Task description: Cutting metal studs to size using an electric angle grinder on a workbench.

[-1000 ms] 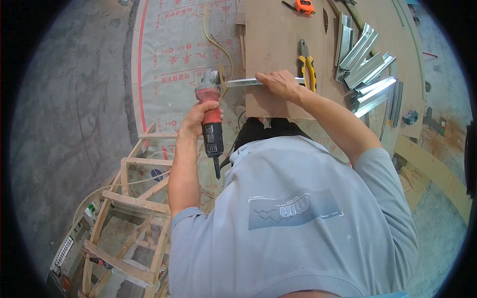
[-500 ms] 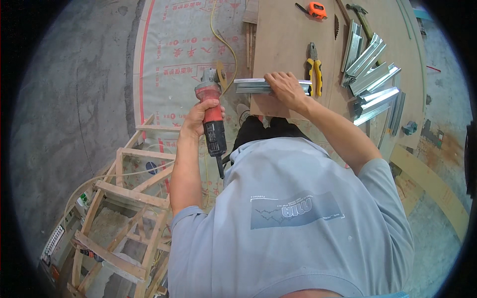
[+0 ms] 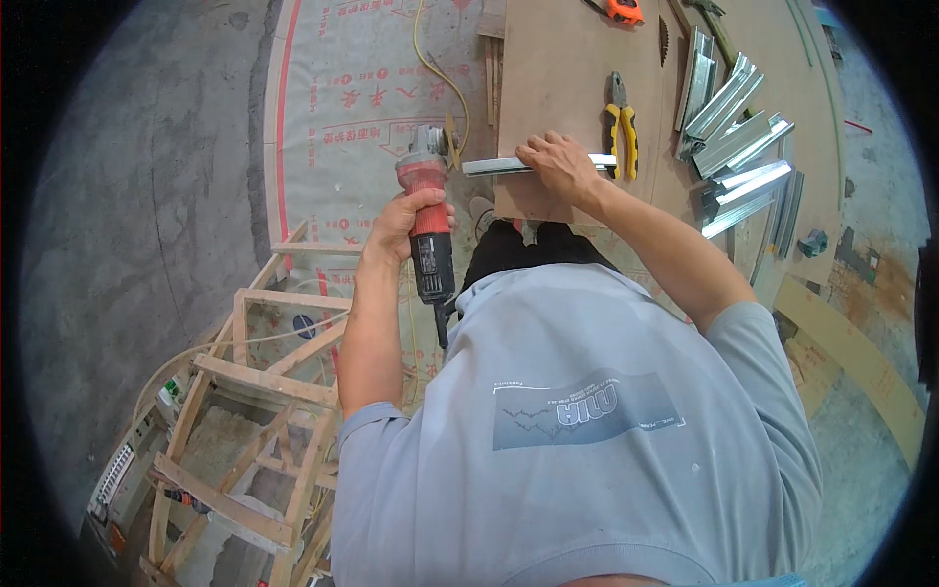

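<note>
My left hand (image 3: 403, 221) is wrapped round the red and black body of an angle grinder (image 3: 431, 259). Its yellowish disc (image 3: 452, 149) stands edge-on close to the left end of a short silver metal channel (image 3: 489, 167); I cannot tell if they touch. My right hand (image 3: 561, 164) grips the channel from above, fingers curled over its far side. The channel lies across the near edge of the wooden board, its left end jutting past the side. Yellow-and-black pliers (image 3: 620, 132) lie just beyond its right end.
The wooden board (image 3: 558, 68) also bears several cut metal channels (image 3: 738, 147), an orange tape measure (image 3: 623, 12) and a hammer (image 3: 712, 24). A yellow cord (image 3: 452, 93) runs near the disc. At lower left stands a wooden frame (image 3: 264, 382).
The grinder has shifted slightly right, its disc turning more edge-on and nearer the channel's end. The channel has been tipped over under my right hand, so a narrower face shows.
</note>
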### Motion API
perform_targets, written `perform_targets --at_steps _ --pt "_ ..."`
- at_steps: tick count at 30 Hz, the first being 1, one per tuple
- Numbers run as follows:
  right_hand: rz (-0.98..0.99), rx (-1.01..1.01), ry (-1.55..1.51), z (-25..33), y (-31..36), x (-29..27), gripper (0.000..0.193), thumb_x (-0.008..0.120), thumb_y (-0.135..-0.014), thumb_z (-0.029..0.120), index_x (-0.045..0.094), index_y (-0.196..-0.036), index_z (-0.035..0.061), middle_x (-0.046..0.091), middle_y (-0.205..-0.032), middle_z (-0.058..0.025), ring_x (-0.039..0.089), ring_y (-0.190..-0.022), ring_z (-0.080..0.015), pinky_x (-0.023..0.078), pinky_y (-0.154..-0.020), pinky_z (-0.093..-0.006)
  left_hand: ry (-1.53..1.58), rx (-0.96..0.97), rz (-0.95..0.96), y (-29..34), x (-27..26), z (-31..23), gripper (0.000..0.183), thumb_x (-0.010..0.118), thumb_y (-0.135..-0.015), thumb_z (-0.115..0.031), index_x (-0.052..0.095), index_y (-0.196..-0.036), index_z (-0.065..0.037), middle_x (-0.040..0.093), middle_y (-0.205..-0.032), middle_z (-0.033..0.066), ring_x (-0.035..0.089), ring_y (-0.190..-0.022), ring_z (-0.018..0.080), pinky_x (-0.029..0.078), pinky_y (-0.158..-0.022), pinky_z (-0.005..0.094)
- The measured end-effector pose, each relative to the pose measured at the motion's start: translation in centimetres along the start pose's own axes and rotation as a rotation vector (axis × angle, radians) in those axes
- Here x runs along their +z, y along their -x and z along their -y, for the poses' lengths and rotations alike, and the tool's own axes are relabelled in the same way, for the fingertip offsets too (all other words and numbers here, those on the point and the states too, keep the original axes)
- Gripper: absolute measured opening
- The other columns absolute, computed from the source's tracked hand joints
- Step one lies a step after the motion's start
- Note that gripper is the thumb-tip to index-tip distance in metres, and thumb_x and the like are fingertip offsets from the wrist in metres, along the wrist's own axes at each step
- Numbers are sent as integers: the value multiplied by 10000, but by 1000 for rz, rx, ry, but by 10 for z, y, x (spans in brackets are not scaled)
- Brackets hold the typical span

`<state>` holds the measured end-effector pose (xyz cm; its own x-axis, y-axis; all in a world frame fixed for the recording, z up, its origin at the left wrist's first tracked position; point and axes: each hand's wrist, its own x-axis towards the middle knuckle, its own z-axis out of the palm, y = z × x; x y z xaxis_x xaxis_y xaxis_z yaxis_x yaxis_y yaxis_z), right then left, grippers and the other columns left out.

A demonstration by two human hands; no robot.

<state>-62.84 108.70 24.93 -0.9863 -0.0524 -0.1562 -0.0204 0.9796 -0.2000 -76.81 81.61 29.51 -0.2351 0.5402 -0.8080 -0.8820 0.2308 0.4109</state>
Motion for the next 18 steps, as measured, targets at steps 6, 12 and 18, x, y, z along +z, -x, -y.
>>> perform_targets --at_steps 6,12,18 --pt "10 5 -18 3 -1 -3 198 554 -901 158 622 -1086 139 638 -1049 -31 615 -994 -252 509 -782 -398 -28 6 -7 1 4 5 283 738 -832 -165 583 -1018 -18 684 -826 133 692 -698 248 590 -657 392" --pt "19 -7 -2 3 -3 -6 196 575 -888 163 622 -1076 128 642 -1051 -32 620 -991 -252 534 -763 -385 -33 10 -34 4 8 6 290 736 -833 -164 578 -1028 -18 688 -816 128 694 -695 240 591 -654 380" --pt "14 -38 -28 -3 -4 2 220 600 -868 150 611 -1087 129 642 -1041 -28 619 -977 -252 539 -756 -382 -61 9 -14 2 3 5 294 740 -836 -172 593 -1035 -13 693 -840 125 698 -702 229 596 -649 367"
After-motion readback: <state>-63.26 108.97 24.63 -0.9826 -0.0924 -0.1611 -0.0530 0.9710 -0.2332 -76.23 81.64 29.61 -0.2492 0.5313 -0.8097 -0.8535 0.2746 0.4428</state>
